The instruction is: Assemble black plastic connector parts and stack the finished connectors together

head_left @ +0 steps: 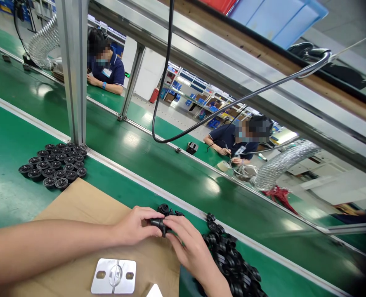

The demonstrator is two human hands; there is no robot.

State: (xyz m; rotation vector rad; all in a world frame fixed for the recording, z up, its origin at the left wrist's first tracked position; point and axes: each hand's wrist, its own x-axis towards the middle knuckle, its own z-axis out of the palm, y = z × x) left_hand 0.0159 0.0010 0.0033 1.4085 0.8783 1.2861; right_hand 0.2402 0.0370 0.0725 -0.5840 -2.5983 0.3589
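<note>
Over a sheet of brown cardboard (86, 204), my left hand (136, 226) and my right hand (187, 241) meet at a small black plastic part (158, 223). The left thumb and fingers pinch its left end, while the right fingertips close on its right end. Fingers cover much of the part. Just beyond them lie a few more black parts (163, 209), partly hidden by my hands. A silver metal plate (104, 284) with a round recess and two slots rests nearer me, below my left hand. Beside it, a second metal piece (154, 291) shows only its tip.
Black round parts (55, 164) stand in rows at the left. A heap of loose black parts (232, 264) lies right of my right forearm. A metal post (74, 74) rises from the green bench. A black cable (198, 123) hangs ahead. Two people (113, 72) work across the bench.
</note>
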